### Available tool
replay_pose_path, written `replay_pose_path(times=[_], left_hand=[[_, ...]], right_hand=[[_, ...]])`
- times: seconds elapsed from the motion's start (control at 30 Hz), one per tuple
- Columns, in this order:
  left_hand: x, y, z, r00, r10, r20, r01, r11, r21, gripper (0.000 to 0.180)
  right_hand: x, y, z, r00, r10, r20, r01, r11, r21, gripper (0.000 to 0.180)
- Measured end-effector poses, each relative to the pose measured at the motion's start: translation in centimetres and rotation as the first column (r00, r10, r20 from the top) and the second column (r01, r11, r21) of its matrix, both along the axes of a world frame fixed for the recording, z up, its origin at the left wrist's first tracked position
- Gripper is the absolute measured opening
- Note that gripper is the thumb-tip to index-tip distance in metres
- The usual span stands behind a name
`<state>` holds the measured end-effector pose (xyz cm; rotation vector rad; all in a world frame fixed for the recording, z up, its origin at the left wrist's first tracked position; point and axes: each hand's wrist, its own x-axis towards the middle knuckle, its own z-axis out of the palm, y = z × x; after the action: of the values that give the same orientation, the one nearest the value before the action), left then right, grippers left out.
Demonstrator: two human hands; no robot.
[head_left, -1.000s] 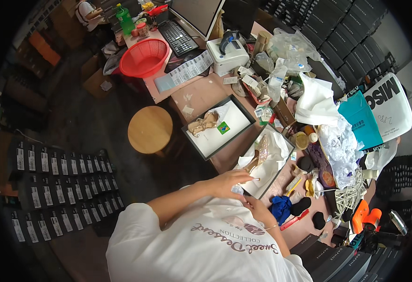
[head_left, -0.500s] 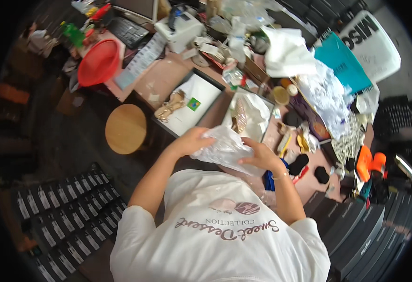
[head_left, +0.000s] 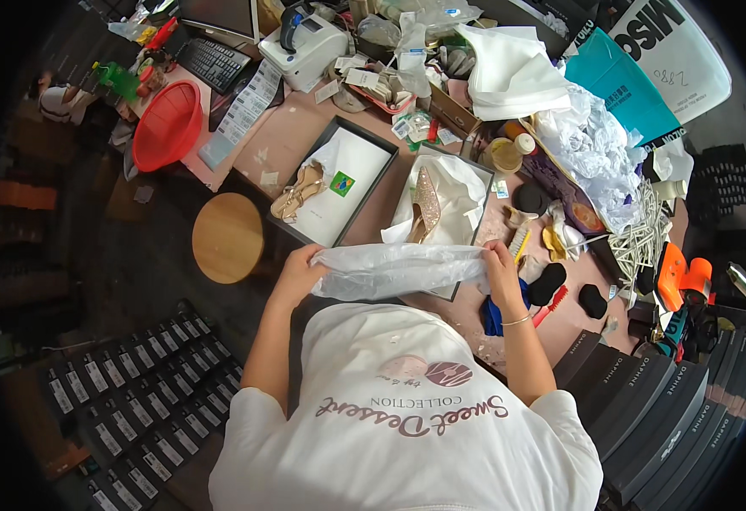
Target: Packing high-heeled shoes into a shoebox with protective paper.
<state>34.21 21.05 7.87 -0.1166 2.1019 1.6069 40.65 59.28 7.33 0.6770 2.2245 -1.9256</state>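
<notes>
A thin, whitish translucent plastic bag [head_left: 398, 272] stretches sideways in front of my chest. My left hand [head_left: 298, 271] pinches its left end, and my right hand [head_left: 501, 268] is closed on the opposite end. Just beyond it lies an open grey shoe box [head_left: 481, 183] holding white tissue paper [head_left: 462, 204] and a glittery pointed shoe [head_left: 427, 204]; the bag covers part of the box's near side. To the left, a black-edged box piece [head_left: 371, 189] with a white inside holds a strappy gold sandal [head_left: 303, 192] and a small green card [head_left: 342, 183].
A round wooden stool [head_left: 227, 238] and a red plastic basin [head_left: 169, 125] are at left. A label printer [head_left: 309, 51] sits behind. Black pads [head_left: 547, 284], a red brush [head_left: 552, 307] and crumpled white plastic [head_left: 590, 157] lie right. Dark shoe boxes [head_left: 645, 400] are stacked at lower right.
My hands have moved apart, pulling the bunched bag into a wide strip. My left hand went left and my right hand went right, both closing on its ends.
</notes>
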Motion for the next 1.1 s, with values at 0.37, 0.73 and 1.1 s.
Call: replay_pose_path(times=[0.37, 0.73, 1.1], left_hand=[[-0.3, 0.6, 0.9, 0.97, 0.232, -0.068, -0.224, 0.968, 0.11, 0.02], [-0.2, -2.4, 0.3, 0.997, 0.038, 0.06, -0.044, 0.994, 0.101, 0.024], [0.4, -3.7, -2.0, 0.992, -0.037, 0.123, 0.005, 0.967, 0.254, 0.033]], right_hand=[[2.5, -0.2, 0.4, 0.817, 0.572, 0.077, -0.459, 0.564, 0.686, 0.014], [0.4, 1.0, 1.7, 0.989, -0.143, 0.04, 0.141, 0.822, -0.552, 0.025], [1.1, 4.1, 1.4, 0.98, -0.184, 0.069, 0.196, 0.877, -0.439, 0.02]])
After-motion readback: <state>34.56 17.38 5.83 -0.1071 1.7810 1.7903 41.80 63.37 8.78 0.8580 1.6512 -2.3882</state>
